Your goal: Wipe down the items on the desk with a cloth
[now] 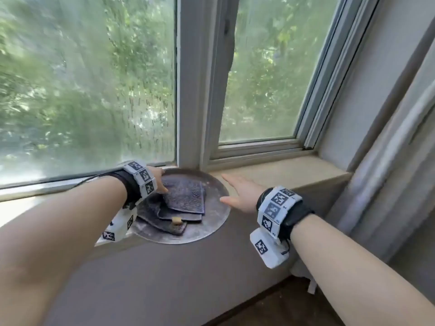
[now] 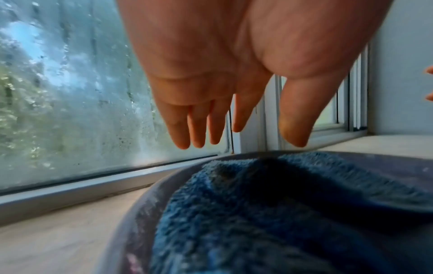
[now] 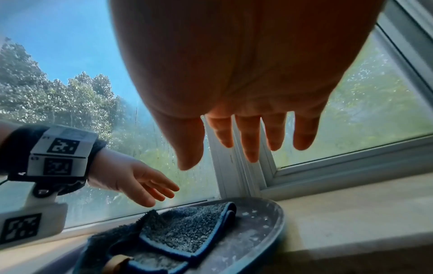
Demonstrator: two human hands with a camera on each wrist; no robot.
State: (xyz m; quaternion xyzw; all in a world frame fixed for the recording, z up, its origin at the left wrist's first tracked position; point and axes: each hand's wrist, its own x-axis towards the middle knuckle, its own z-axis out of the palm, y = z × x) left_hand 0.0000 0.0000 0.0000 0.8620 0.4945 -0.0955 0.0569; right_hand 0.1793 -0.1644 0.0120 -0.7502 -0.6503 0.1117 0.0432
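The left hand [image 1: 158, 178] holds nothing. Its fingers [image 2: 178, 128] are straight and a little spread, and they hang just above the cloth [image 1: 186, 196], at the 10 o'clock side of it in the head view. In the head view the thumb tip seems to reach the edge of the cloth, but from the wrist views a small gap shows, so I cannot tell if it really touches.

The right hand [image 1: 237, 195] is also flat and holds nothing, with straight fingers [image 3: 250, 140] and the thumb apart from them. It hovers over the window sill [image 1: 282, 172], at about 3 o'clock from the plate [image 1: 219, 208], just beside its rim but apart from it.

The cloth is dark blue, with a lighter blue border, folded in several layers. It lies on the round grey plate, nearer to the 9 o'clock side of it. A small tan loop [image 1: 177, 221] sits on the lowest layer, toward 6 o'clock. The bare part of the plate shows pale spots, like dust.

The plate stands on the beige sill and its near edge comes out over the front of the sill. Behind it, at 12 o'clock, the white window frame [image 1: 190, 90] divides two panes; green trees show through the glass, which looks wet or dirty. At 3 o'clock of the head view a grey curtain [image 1: 388, 172] hangs. Both wrists carry white bands with black square marks.
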